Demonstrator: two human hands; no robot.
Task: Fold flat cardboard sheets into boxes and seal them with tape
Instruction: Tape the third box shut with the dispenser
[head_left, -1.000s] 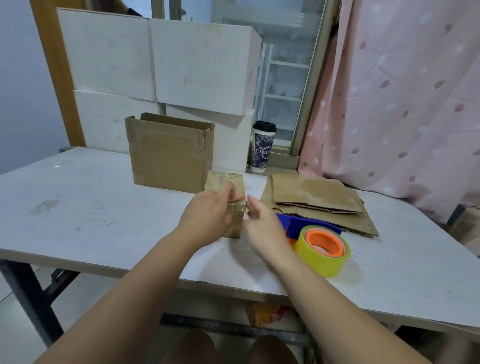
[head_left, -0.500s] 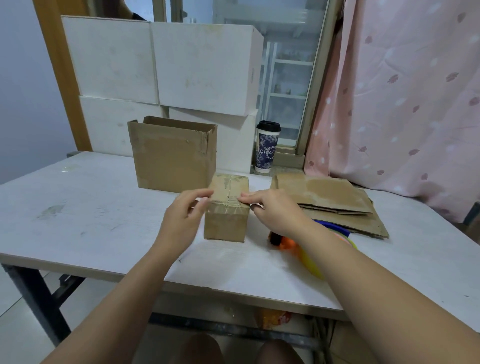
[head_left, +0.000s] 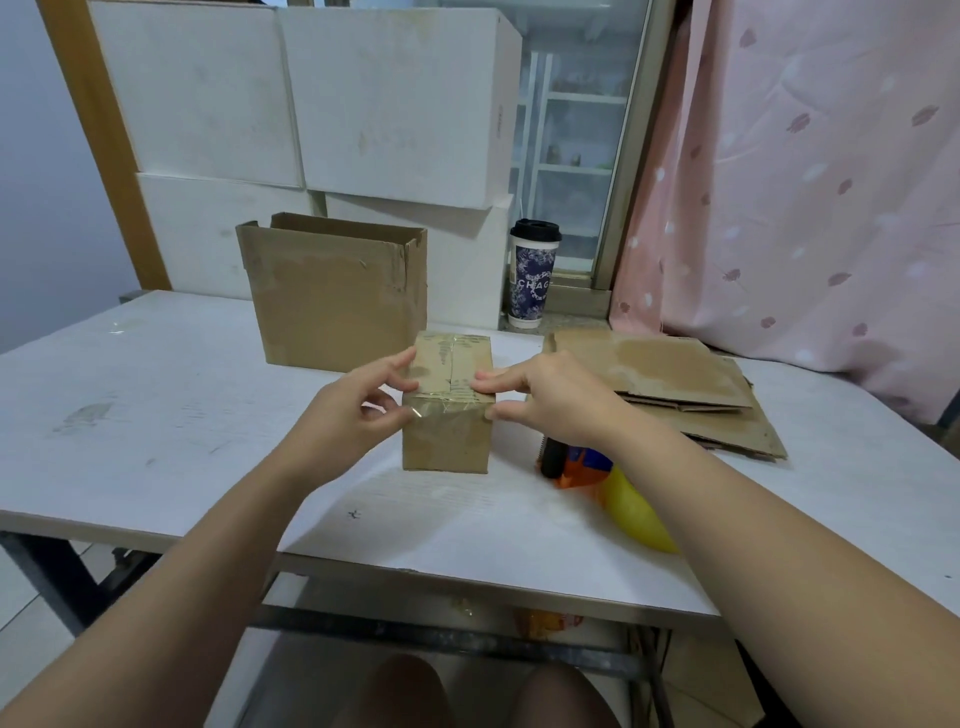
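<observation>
A small brown cardboard box (head_left: 448, 441) stands closed on the white table (head_left: 156, 395), with clear tape along its top seam and down its near face. My left hand (head_left: 353, 415) pinches the box's near left corner, index finger on top and thumb at the front edge. On the opposite side, my right hand (head_left: 556, 400) pinches the near right corner, fingertips on top and thumb against the side. A stack of flat cardboard sheets (head_left: 675, 379) lies to the right. The orange and blue tape dispenser (head_left: 566, 462) with a yellow roll (head_left: 634, 512) lies under my right forearm, partly hidden.
A larger open cardboard box (head_left: 337, 296) stands behind the small one. White boxes (head_left: 395, 104) are stacked against the back. A lidded paper cup (head_left: 532, 275) stands by the window frame. A pink curtain (head_left: 805, 182) hangs at right.
My left hand has come off the box's top to its left corner. My right hand has moved from the near end to the right corner, now covering the tape dispenser.
</observation>
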